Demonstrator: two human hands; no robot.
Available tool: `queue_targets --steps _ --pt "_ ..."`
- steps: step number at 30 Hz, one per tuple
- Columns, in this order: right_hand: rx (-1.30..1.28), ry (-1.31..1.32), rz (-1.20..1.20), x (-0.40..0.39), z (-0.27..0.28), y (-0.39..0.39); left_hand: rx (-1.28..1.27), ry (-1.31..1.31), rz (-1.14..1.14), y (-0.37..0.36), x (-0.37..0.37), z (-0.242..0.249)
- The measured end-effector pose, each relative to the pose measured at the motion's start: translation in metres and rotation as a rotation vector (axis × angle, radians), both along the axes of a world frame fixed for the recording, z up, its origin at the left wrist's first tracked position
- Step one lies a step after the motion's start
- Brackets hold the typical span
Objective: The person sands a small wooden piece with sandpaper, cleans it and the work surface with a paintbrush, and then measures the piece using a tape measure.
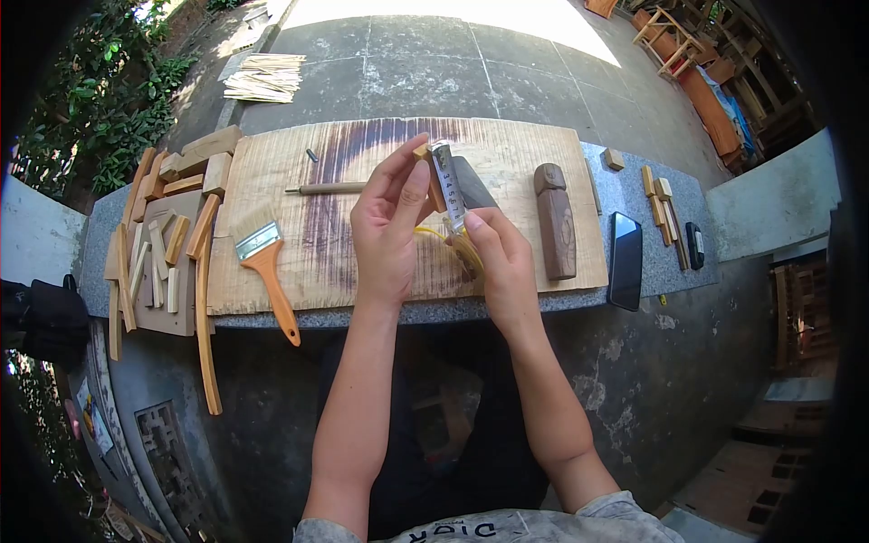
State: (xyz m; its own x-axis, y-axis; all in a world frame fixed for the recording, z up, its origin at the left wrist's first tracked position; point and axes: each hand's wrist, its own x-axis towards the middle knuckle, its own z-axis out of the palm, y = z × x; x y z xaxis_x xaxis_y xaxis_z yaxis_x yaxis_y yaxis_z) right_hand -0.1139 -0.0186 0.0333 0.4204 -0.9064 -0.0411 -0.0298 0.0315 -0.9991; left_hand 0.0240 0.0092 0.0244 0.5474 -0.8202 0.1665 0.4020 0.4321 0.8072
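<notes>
My left hand (389, 217) is closed on a small wooden block (422, 155), pinching it upright between thumb and fingers above the board. A tape measure's blade (447, 181), with numbers facing up at me, lies along the block's right side. My right hand (498, 258) grips the lower end of the tape measure; its case is mostly hidden by the fingers. Behind the blade a dark grey flat piece (472, 185) rests on the wooden board (344, 262). Left of my left hand lies a thin round-handled tool (330, 188), its right end covered by the hand.
An orange-handled paintbrush (272, 271) and a small dark metal piece (312, 156) lie left on the board, a carved dark wooden piece (557, 226) right. Wood offcuts (176, 240) crowd the stone table's left end. A phone (625, 261) and a black device (694, 245) lie right.
</notes>
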Motion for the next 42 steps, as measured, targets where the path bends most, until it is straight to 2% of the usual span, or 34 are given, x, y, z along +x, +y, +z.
queue_targets --steps 7,19,22,28,42 --pt "-0.038 0.016 0.004 -0.001 -0.006 0.001 -0.019 -0.049 0.032 -0.001 -0.001 -0.001" --pt "-0.165 0.235 0.041 -0.001 0.004 0.006 0.019 0.102 0.263 0.001 0.01 -0.002" --pt "-0.292 0.386 0.008 -0.001 -0.001 0.01 0.012 0.127 0.283 0.001 0.014 -0.005" --pt "-0.528 0.477 -0.099 0.002 0.007 0.013 -0.003 0.15 0.295 0.0 0.013 -0.005" --pt "-0.564 0.479 -0.15 0.006 0.004 0.014 -0.063 0.141 0.331 -0.001 0.008 -0.007"
